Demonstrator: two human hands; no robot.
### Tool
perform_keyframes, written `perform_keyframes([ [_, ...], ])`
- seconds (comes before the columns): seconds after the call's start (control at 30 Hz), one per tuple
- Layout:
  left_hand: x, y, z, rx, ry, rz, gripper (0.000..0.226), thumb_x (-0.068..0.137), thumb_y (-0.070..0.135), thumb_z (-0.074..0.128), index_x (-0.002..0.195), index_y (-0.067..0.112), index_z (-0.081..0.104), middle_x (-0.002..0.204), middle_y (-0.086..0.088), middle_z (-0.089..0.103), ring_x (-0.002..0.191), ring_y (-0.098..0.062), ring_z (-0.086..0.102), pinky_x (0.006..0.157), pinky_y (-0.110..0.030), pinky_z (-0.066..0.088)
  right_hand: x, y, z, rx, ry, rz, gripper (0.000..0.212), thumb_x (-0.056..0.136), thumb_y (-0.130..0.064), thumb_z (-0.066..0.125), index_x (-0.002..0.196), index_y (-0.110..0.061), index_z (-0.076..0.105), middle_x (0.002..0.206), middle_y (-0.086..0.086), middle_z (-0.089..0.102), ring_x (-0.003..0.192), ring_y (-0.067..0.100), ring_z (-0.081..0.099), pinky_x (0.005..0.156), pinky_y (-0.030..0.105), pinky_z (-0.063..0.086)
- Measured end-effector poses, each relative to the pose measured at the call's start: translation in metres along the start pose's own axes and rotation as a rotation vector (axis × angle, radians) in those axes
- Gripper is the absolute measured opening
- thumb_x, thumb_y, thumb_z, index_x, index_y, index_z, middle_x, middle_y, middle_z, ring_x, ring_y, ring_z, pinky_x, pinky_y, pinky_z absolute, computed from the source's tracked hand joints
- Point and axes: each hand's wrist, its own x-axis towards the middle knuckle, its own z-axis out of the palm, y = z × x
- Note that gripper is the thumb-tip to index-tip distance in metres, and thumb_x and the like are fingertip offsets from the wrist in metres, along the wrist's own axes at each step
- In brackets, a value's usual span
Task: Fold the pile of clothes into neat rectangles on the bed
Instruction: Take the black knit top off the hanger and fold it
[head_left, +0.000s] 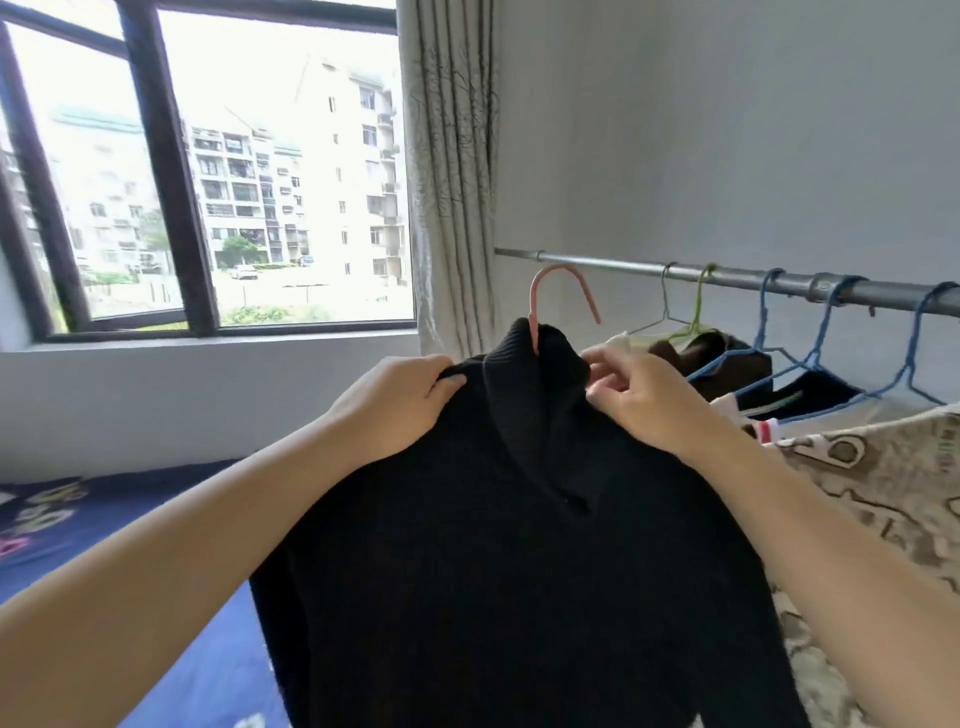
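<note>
While my left hand (400, 405) fingers pinch the black turtleneck sweater (519, 545) at its shoulder and my right hand (644, 400) fingers pinch beside the collar, it hangs above the bed (104, 545), on one pink hanger (558, 296). Risk: hanger snagging the neck, stretching it. Rail (727, 278): five hangers counted.

Counted two hands, left (402, 402) and right (641, 397); one black sweater (519, 545); six hangers: one pink (563, 296), one white (665, 301), one green (698, 306), three blue (821, 332); one rail (623, 265).
</note>
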Motion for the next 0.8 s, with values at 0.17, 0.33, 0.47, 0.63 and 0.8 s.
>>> perform_keyframes([
  [0.17, -0.007, -0.088, -0.036, -0.090, -0.075, -0.161, 0.034, 0.099, 0.026, 0.039, 0.102, 0.002, 0.062, 0.098, -0.011, 0.063, 0.087, -0.022, 0.058, 0.075, -0.028, 0.043, 0.027, -0.063, 0.071, 0.029, 0.154, -0.160, 0.021, 0.094, -0.007, 0.046, 0.108, -0.009, 0.062, 0.104, -0.008, 0.054, 0.097, 0.003, 0.049, 0.073, -0.008, 0.033],
  [0.33, -0.020, -0.160, -0.069, -0.131, -0.042, -0.239, 0.033, 0.099, 0.021, 0.041, 0.100, -0.002, 0.064, 0.099, -0.016, 0.064, 0.090, -0.029, 0.059, 0.076, -0.030, 0.043, 0.062, -0.099, 0.141, -0.073, -0.182, -0.161, 0.028, 0.095, -0.003, 0.041, 0.112, -0.007, 0.063, 0.088, -0.011, 0.058, 0.074, -0.007, 0.050, 0.073, -0.001, 0.036],
  [0.47, -0.024, -0.194, -0.089, -0.132, -0.017, -0.290, 0.032, 0.098, 0.021, 0.041, 0.100, -0.002, 0.064, 0.097, -0.015, 0.063, 0.090, -0.028, 0.058, 0.075, -0.029, 0.041, 0.083, -0.117, 0.175, -0.089, -0.027, -0.293, 0.023, 0.092, 0.000, 0.048, 0.105, -0.002, 0.067, 0.097, 0.000, 0.062, 0.081, 0.002, 0.055, 0.077, -0.003, 0.036],
  [0.63, -0.028, -0.228, -0.101, -0.112, 0.064, -0.341, 0.031, 0.098, 0.019, 0.041, 0.087, -0.001, 0.061, 0.081, -0.009, 0.057, 0.072, -0.020, 0.050, 0.063, -0.028, 0.037, 0.115, -0.141, 0.210, -0.144, -0.204, -0.480, 0.026, 0.089, 0.004, 0.044, 0.095, -0.001, 0.070, 0.089, -0.008, 0.061, 0.086, 0.005, 0.054, 0.085, 0.006, 0.040],
  [0.8, -0.029, -0.248, -0.112, -0.062, 0.109, -0.384, 0.032, 0.098, 0.020, 0.040, 0.092, -0.001, 0.062, 0.079, -0.006, 0.057, 0.073, -0.020, 0.049, 0.062, -0.029, 0.036, 0.139, -0.134, 0.237, -0.249, -0.654, -0.099, 0.034, 0.098, -0.014, 0.034, 0.124, -0.020, 0.055, 0.107, -0.005, 0.056, 0.069, 0.007, 0.051, 0.074, 0.015, 0.042],
])
